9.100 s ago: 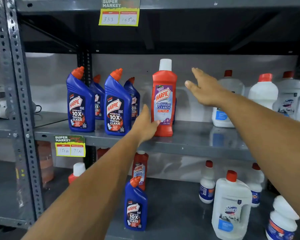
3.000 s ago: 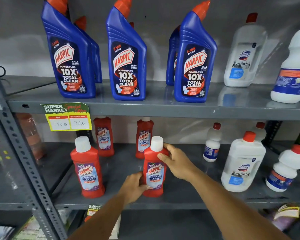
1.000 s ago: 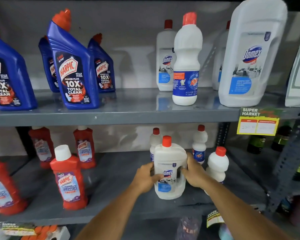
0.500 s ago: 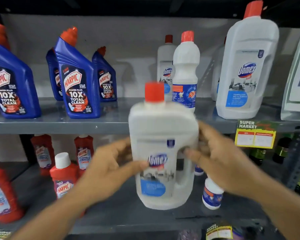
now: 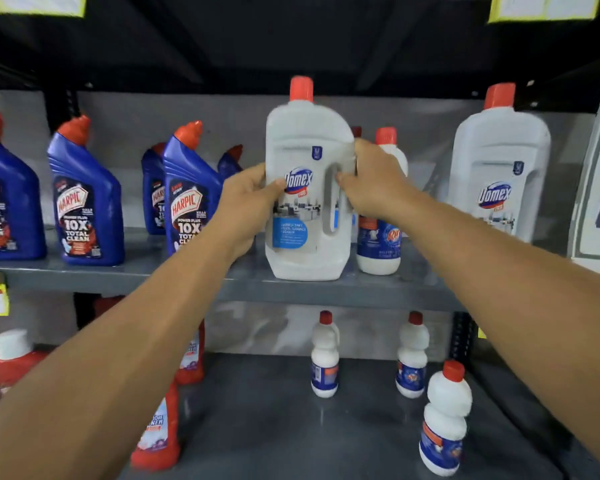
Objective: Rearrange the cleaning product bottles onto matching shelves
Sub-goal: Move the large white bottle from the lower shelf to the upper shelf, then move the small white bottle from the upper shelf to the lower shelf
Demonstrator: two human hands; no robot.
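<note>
White Domex bottle [image 5: 305, 188] upright on upper shelf [image 5: 326, 289], clasped between left hand [image 5: 248, 199] and right hand [image 5: 374, 181]; blue Harpic bottles [image 5: 84, 199] left.

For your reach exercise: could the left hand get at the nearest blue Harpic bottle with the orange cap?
Probably yes: the left hand sits right beside that blue Harpic bottle, but must first release the white Domex bottle.

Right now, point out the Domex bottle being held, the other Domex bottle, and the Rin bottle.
held Domex bottle [image 5: 303, 140], head view, upper body.
other Domex bottle [image 5: 499, 150], head view, upper body.
Rin bottle [image 5: 378, 252], head view, lower body.
</note>
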